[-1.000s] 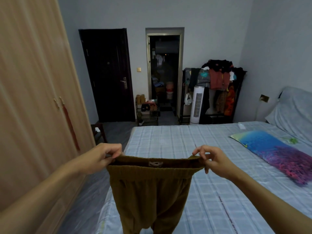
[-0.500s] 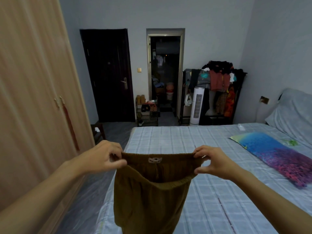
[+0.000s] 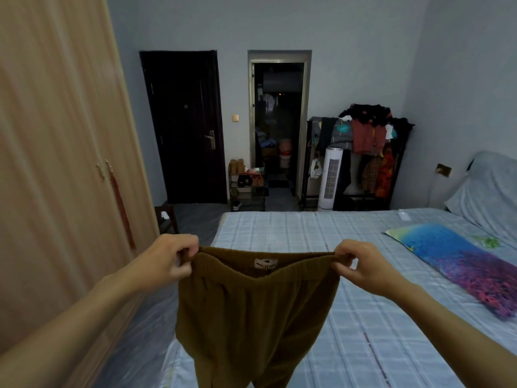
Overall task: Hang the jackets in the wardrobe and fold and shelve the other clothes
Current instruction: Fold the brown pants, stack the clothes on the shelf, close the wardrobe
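The left hand (image 3: 167,259) and the right hand (image 3: 361,264) each pinch one end of the waistband of a pair of brown trousers (image 3: 251,317), holding them up in the air over the near corner of the bed (image 3: 349,331). Fingers and thumb of both hands curl round the elastic edge, and the band is pulled fairly taut between them. A small pale label (image 3: 265,263) shows inside the back of the waist; its print is too small to read. The trouser legs hang down and run off the bottom of the picture, so their ends cannot be seen.

On the left stands the wardrobe (image 3: 56,163), its wooden doors closed — only part of it fits in view, and a red tassel (image 3: 121,208) hangs from its handles. A bright blue and purple cloth (image 3: 461,267) lies flat on the checked bedsheet to the right, partly cut off at the edge. Against the far wall a clothes rack (image 3: 363,152) is heaped with garments too dim to tell apart, with a white tower fan (image 3: 331,177) in front of it. The open doorway (image 3: 278,121) beyond is dark — little inside can be made out.
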{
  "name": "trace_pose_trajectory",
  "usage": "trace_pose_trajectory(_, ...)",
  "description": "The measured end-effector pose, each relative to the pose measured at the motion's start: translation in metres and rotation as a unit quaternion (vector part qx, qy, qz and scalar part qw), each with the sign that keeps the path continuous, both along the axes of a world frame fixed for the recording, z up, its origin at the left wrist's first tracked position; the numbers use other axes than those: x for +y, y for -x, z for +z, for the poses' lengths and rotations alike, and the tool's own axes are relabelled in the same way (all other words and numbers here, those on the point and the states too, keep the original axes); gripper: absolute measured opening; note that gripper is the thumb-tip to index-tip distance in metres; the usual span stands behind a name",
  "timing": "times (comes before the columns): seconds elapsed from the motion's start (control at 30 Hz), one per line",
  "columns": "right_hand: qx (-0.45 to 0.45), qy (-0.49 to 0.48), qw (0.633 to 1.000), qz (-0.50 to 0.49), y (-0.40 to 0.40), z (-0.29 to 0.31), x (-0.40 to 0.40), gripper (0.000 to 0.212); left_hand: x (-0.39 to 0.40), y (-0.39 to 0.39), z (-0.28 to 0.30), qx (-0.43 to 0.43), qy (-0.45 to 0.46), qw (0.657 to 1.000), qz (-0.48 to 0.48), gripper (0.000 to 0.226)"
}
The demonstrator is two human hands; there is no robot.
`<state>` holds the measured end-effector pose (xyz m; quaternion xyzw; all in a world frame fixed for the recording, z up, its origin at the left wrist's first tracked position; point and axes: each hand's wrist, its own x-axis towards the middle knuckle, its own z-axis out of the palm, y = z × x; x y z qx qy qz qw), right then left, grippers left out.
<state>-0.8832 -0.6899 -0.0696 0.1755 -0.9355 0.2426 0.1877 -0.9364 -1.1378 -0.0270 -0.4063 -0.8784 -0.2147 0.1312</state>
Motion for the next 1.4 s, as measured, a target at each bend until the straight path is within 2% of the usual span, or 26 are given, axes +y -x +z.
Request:
trace_pose_trajectory(0.17, -0.064, 0.064, 0.995, 0.029, -0.001, 0.007, 0.002, 0.012, -0.009, 0.002, 0.001, -0.039, -0.04, 0.998, 0.01, 0.043)
trace_pose_trajectory(0.3, -0.059, 0.082, 0.994, 0.046, -0.001, 0.006, 0.0, 0.019, -0.011, 0.004, -0.004, -0.043, -0.033, 0.998, 0.01, 0.048)
trace_pose_trajectory(0.5, -0.042, 0.102, 0.993, 0.037, 0.0, 0.006, 0.003, 0.028, -0.008, 0.0, -0.006, -0.022, -0.047, 0.997, 0.056, 0.029)
trace_pose_trajectory(0.63, -0.058, 0.126, 0.99, 0.032, -0.002, 0.007, 0.003, 0.03, -0.008, -0.001, -0.007, -0.047, -0.06, 0.996, 0.043, 0.012)
trace_pose_trajectory(0.7, -0.074, 0.131, 0.988, 0.024, -0.003, 0.007, 0.004, 0.027, -0.009, 0.0, -0.008, -0.06, -0.062, 0.996, 0.038, 0.02)
trace_pose_trajectory(0.8, -0.111, 0.118, 0.987, 0.024, -0.003, 0.004, 0.004, 0.016, -0.008, 0.005, -0.009, -0.032, -0.056, 0.996, 0.069, 0.041)
trace_pose_trajectory(0.87, -0.111, 0.107, 0.988, 0.014, -0.003, 0.001, 0.0, 0.015, -0.006, 0.007, -0.01, -0.014, -0.054, 0.995, 0.082, 0.041)
trace_pose_trajectory(1.1, -0.037, 0.118, 0.992, 0.028, 0.003, 0.006, -0.003, 0.017, 0.0, 0.008, 0.002, -0.029, -0.016, 0.999, 0.011, 0.006)
trace_pose_trajectory(1.27, 0.04, 0.134, 0.99, -0.017, 0.022, 0.033, -0.007, 0.018, 0.015, 0.03, 0.028, 0.032, 0.008, 0.998, 0.054, 0.026)
trace_pose_trajectory(1.4, 0.132, 0.164, 0.975, -0.075, 0.032, 0.096, -0.006, 0.006, 0.029, 0.052, 0.085, 0.1, -0.058, 0.987, 0.113, 0.022)
